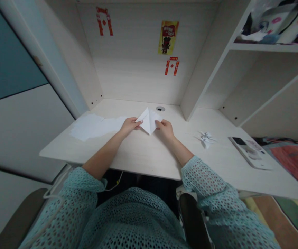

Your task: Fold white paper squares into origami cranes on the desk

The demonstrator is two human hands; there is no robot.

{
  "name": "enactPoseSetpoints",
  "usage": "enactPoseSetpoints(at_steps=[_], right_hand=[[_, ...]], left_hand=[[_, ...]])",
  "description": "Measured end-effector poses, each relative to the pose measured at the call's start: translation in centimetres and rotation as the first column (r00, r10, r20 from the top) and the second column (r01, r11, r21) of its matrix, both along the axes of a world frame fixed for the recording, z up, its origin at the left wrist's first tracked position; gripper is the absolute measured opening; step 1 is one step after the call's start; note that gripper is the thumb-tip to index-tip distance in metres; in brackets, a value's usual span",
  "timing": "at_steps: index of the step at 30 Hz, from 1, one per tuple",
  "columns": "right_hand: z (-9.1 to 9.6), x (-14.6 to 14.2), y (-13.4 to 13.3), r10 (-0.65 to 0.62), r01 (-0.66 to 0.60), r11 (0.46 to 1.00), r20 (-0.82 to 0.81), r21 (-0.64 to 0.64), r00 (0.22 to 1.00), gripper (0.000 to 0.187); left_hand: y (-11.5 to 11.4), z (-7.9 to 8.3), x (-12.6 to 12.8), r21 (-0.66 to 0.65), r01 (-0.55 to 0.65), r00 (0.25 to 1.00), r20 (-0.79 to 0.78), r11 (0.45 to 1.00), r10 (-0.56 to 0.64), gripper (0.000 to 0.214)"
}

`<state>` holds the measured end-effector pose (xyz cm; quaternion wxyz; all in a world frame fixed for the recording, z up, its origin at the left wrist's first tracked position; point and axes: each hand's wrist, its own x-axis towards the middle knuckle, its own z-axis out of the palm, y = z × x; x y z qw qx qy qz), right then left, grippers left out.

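Between my hands is a folded sheet of white paper (149, 122), held up just above the desk with a crease down its middle and a point at the top. My left hand (129, 126) pinches its left side, thumb on the front face. On the opposite side, my right hand (165, 128) grips the right edge between thumb and fingers. Loose white paper sheets (89, 126) lie flat on the desk to the left, reaching close to my left wrist. Small folded paper pieces (206, 139) rest on the desk right of my right hand.
A phone (250, 153) lies on the right of the white desk (146, 155). Behind the paper is a round cable hole (160, 108). An upright panel (203, 72) divides the desk. A chair armrest (193, 221) stands below the front edge, and a red cloth (294, 160) lies far right.
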<state>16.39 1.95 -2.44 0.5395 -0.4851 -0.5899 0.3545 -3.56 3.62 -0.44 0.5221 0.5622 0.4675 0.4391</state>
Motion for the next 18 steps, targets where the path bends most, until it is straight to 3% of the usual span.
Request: enactPoseSetpoints(at_steps=[3, 12, 18], right_hand=[[0.5, 0.3, 0.0, -0.028, 0.025, 0.999, -0.107, -0.033, 0.994, 0.033], [1.7, 1.3, -0.1, 0.026, -0.031, 0.999, -0.136, -0.037, 0.99, 0.039], [2.3, 2.7, 0.1, 0.025, -0.048, 0.987, -0.147, -0.155, 0.989, 0.039]], left_hand=[[0.1, 0.0, -0.2, -0.005, 0.011, 1.0, -0.022, 1.0, -0.011, 0.044], [0.9, -0.5, -0.8, -0.014, -0.045, 0.999, 0.024, 0.999, 0.045, 0.045], [0.6, 0.8, -1.7, -0.185, 0.091, 0.996, 0.032, 0.978, -0.087, 0.041]])
